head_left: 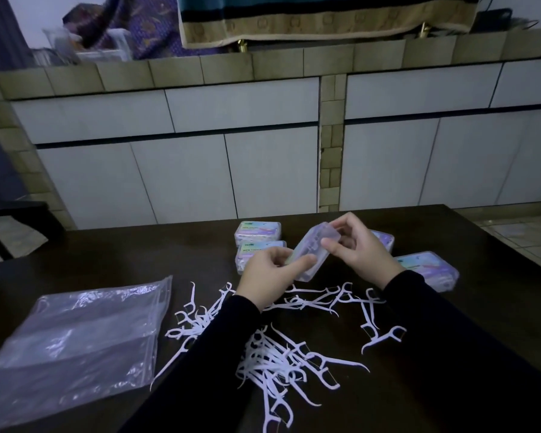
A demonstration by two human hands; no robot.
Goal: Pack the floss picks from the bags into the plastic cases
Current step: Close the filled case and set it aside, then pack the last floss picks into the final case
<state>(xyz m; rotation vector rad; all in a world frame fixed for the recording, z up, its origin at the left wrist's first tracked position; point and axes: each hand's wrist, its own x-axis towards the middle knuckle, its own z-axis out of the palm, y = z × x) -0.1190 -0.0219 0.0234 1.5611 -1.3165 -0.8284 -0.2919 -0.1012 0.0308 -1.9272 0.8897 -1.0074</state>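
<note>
White cabinet doors [200, 157] edged with tan tile fill the background at twelve o'clock, under a ledge draped with a patterned cloth [325, 23]. Below them a dark tabletop [122, 254] spreads across the lower half of the view. At eight o'clock on it lies a clear zip bag [72, 345], flat and crumpled, its sealed edge toward the middle. Loose white floss picks [281, 360] are scattered from the bag's right side across six o'clock and up toward four o'clock, some in a tangled heap, others lying singly.

Both arms, in dark sleeves [200, 354], reach in from the bottom edge toward the centre. Between them, lifted off the tabletop and tilted, is a clear plastic case [311, 248]. The left hand [269, 276] holds its lower end, thumb laid along the near face. The right hand [363, 248] pinches its upper end, fingers curled over the top edge and thumb on the near side. Whether the lid is open cannot be told.

Behind the hands, filled cases rest on the tabletop: two labelled cases [258, 232] stacked one behind the other at eleven o'clock, one case [428, 270] at two o'clock, and another [383, 237] mostly hidden by the right hand.
</note>
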